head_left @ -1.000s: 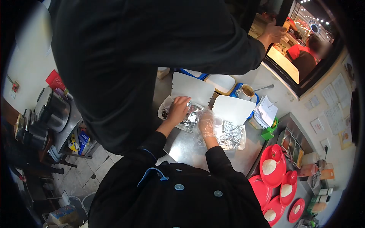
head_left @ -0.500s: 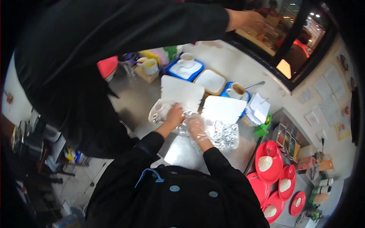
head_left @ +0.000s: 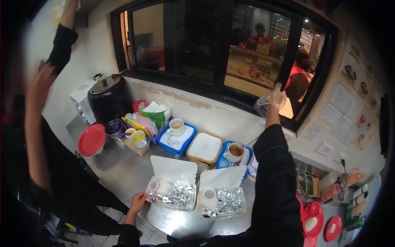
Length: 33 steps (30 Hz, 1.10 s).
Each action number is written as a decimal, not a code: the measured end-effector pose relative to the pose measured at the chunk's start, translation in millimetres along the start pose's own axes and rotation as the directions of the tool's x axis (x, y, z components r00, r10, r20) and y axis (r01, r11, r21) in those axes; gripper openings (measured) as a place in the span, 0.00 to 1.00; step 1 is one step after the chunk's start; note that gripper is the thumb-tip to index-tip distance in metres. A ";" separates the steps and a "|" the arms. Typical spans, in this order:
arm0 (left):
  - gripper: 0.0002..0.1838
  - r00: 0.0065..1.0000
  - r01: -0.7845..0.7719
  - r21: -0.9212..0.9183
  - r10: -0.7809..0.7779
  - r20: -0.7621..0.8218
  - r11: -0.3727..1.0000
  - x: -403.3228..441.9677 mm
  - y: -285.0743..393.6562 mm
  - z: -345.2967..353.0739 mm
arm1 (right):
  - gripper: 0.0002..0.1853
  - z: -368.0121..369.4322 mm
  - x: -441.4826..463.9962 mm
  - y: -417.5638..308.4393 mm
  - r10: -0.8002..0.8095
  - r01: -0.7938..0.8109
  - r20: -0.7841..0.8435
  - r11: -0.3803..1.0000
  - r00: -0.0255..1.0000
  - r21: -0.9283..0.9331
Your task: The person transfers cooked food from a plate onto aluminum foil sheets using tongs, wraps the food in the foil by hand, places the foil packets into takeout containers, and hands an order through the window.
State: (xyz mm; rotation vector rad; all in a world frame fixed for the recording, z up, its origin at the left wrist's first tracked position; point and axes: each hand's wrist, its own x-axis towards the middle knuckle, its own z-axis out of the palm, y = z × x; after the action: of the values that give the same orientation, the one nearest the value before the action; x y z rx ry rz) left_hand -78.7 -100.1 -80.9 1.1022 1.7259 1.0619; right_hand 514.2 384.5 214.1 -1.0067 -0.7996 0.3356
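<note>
Two open white boxes lined with foil stand on the steel counter. My left hand is at the left edge of the left box, its fingers curled close together at the rim; whether it grips the rim is unclear. My right hand, in a clear plastic glove, is raised at the edge of the sliding window, its fingers near the frame. The right box holds foil packets and a small cup; the left box has the same kind of contents.
Behind the boxes are lidded tubs and mugs. A large black pot and a red-lidded bowl stand at the left. A co-worker's arm is raised at far left. Red plates lie at the right.
My right hand has left the foil in the left box and risen to the window. My left hand has moved to that box's outer edge. The co-worker has shifted left, and the view has tilted up.
</note>
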 end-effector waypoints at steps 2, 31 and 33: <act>0.11 0.992 0.124 -0.159 -0.123 0.011 0.980 -9.8 18.1 4.9 | 0.25 27.8 -40.2 -15.0 -0.082 0.052 -0.117 0.969 0.990 -0.240; 0.26 0.934 0.213 -0.863 -0.354 0.042 0.458 -136.5 22.6 25.1 | 0.12 -157.1 -538.1 -153.4 -0.045 0.362 0.959 0.930 0.280 -0.062; 0.25 0.949 0.241 -0.861 -0.295 0.112 0.449 -135.8 12.7 27.3 | 0.17 -107.3 -596.2 -147.6 -0.283 0.418 0.958 0.867 -0.034 0.271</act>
State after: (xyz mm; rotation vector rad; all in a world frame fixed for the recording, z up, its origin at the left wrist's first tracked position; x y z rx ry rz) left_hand -10.9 -218.2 -52.3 0.1143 1.0399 1.4963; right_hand 174.3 -111.0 47.2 -0.4346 -2.4094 0.5397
